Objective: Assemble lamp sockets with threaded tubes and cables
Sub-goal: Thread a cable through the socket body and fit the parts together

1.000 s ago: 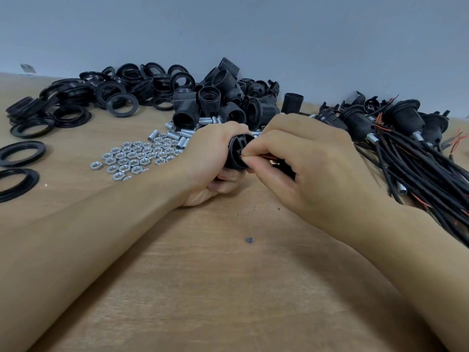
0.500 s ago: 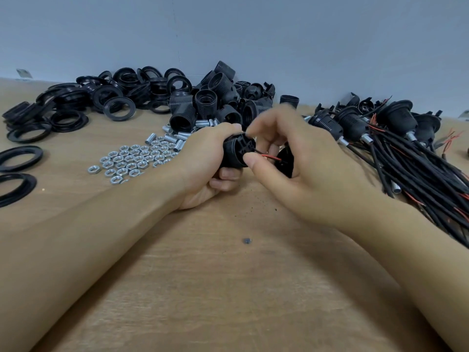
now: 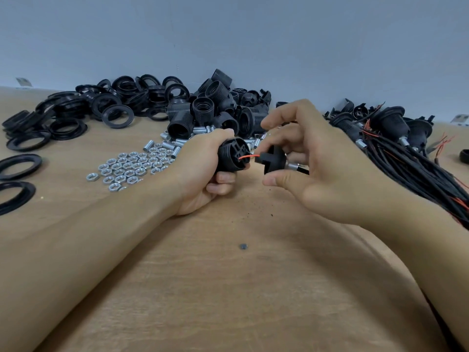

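While flat black rings [image 3: 20, 166] and small shiny six-sided nuts [image 3: 127, 168] lie at the left of the wooden table [image 3: 228, 288], the left hand [image 3: 203, 168] wraps its grip around a ribbed black socket [image 3: 232, 156]. A thin red wire [image 3: 250, 156] bridges it to the domed cap [image 3: 272, 158], pinched by the right hand [image 3: 317, 161], a steel tube behind it. Pulling the two apart could likely tug the wire out. Finished cables [image 3: 418, 168] pile up rightward.
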